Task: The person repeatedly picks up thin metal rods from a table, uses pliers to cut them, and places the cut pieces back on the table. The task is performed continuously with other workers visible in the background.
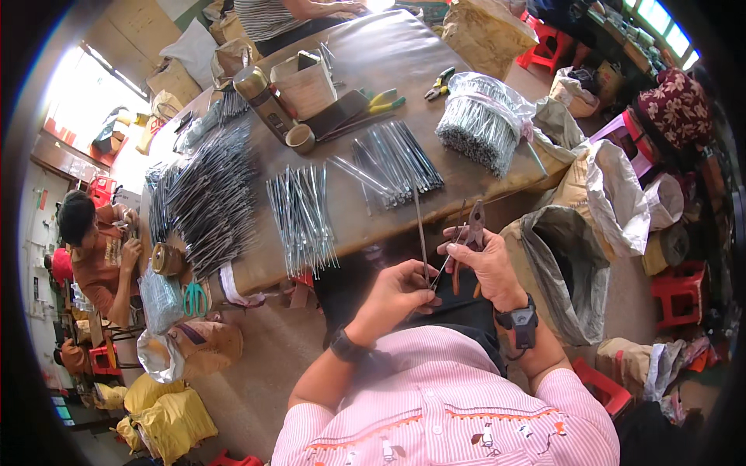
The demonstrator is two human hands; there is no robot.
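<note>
My left hand (400,299) is closed, its fingers pinching thin metal rods in front of my lap. One long rod (421,225) rises from it past the table edge. My right hand (493,268) is wrapped round a pair of pliers (477,214), jaws up and handles pointing down. A second thin rod slants between the two hands; which fingers bear it is hard to tell. On the table, nearest my hands, lies a row of shiny metal rods (396,163). To its left is another spread of rods (301,213).
A dark heap of rods (206,186) covers the table's left. A plastic-wrapped rod bundle (486,120) stands at the right, near yellow-handled pliers (440,83). An open sack (563,272) stands right of me. Green scissors (195,299) hang at the left edge; a co-worker (97,256) sits beyond.
</note>
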